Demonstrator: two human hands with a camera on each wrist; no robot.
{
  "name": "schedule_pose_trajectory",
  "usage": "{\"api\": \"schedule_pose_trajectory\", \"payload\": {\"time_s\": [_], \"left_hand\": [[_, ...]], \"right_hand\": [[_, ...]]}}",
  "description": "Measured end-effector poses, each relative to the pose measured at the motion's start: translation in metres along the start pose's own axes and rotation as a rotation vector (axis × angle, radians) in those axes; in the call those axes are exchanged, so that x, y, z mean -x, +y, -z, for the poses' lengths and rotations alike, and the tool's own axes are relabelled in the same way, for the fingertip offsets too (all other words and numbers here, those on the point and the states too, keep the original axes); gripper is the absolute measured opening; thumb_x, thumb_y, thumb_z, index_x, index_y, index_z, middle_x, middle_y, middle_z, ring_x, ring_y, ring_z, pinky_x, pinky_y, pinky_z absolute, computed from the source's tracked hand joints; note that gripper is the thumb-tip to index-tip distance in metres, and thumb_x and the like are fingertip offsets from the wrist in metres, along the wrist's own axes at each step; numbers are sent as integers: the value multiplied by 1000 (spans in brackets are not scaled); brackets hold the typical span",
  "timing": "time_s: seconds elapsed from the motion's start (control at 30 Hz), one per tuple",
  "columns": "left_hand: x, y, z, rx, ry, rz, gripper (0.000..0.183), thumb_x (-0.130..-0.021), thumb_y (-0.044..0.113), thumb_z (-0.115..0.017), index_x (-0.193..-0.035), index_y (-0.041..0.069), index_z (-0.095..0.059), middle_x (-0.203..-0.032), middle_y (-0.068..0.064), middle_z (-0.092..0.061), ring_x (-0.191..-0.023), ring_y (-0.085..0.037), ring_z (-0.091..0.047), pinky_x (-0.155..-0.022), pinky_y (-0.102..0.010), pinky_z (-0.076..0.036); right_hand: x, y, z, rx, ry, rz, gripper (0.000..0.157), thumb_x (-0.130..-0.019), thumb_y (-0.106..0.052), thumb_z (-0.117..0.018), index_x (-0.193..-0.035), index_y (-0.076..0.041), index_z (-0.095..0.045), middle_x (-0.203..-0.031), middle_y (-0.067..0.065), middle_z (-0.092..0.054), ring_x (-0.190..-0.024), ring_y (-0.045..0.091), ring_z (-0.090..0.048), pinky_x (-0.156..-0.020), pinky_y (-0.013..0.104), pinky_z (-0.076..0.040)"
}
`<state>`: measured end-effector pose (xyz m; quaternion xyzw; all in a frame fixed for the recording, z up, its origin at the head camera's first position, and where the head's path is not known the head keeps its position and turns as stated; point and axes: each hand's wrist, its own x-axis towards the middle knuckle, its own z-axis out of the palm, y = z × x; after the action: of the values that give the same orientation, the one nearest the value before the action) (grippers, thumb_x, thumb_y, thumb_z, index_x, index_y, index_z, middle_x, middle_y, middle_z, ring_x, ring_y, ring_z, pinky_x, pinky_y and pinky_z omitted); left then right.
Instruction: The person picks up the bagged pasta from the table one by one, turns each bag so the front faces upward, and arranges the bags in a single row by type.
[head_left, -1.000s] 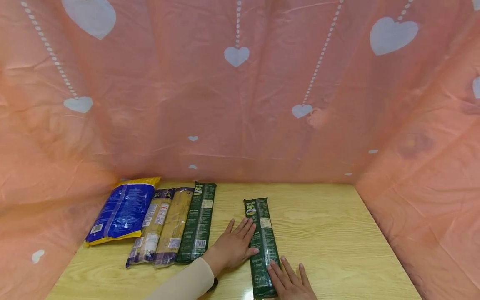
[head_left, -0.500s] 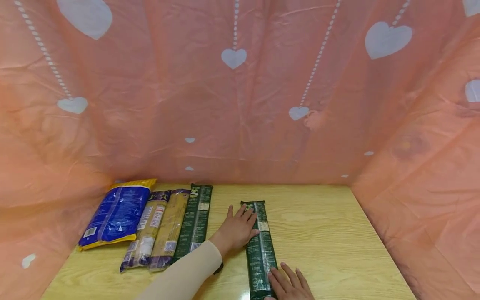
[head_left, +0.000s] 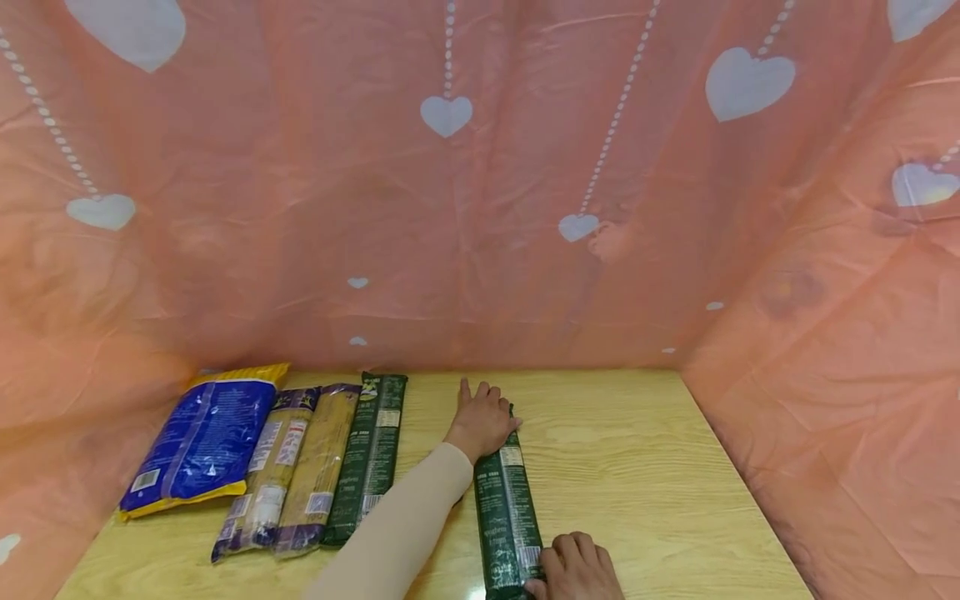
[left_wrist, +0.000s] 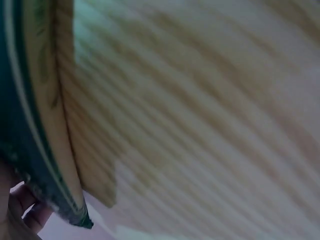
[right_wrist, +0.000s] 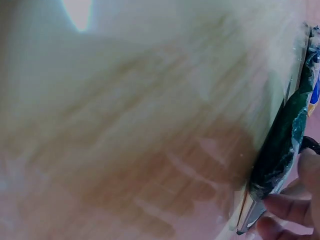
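A long green spaghetti packet (head_left: 506, 508) lies on the wooden table, its far end tipped slightly left. My left hand (head_left: 482, 422) grips that far end, covering most of it; in the left wrist view its fingers (left_wrist: 37, 215) bend around the packet (left_wrist: 30, 110). At the near end, my right hand (head_left: 577, 571) holds the lower right corner with curled fingers. The right wrist view has fingertips (right_wrist: 287, 209) against the end of the green packet (right_wrist: 280, 145).
On the left lie a second green spaghetti packet (head_left: 367, 458), two clear noodle packs with purple ends (head_left: 318, 467) (head_left: 273, 467), and a blue bag with yellow edges (head_left: 206, 446). A pink heart-patterned curtain (head_left: 465, 250) surrounds the table (head_left: 637, 475) at the back and sides.
My left hand has slid from the packet's middle up to its far end and curled round it. The right fingers, flat before, now curl at the near end. The view has shifted slightly right.
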<state>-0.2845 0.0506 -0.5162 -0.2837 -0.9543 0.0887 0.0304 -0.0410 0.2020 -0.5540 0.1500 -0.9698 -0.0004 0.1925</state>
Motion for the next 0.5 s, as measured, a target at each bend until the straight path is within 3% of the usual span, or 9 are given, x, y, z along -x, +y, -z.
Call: {"api": "schedule_pose_trajectory", "payload": {"time_s": [0.3, 0.5], "left_hand": [[1, -2, -11, 48, 117, 18, 46, -115, 43, -39, -132, 9, -64, -128, -10, -63, -131, -34, -53, -118, -70, -32], [-1, -8, -2, 80, 217, 10, 33, -114, 36, -43, -118, 9, -63, -121, -10, -62, -124, -33, -54, -114, -67, -36]], "right_hand": [[4, -4, -6, 32, -19, -37, 45, -92, -64, -70, -78, -23, -62, -90, -5, -53, -90, 19, -54, -71, 38, -46], [4, -3, -5, 55, -1, -59, 47, -87, -67, -75, -78, -22, -62, -93, -4, -55, -90, 19, -55, -73, 40, -47]]}}
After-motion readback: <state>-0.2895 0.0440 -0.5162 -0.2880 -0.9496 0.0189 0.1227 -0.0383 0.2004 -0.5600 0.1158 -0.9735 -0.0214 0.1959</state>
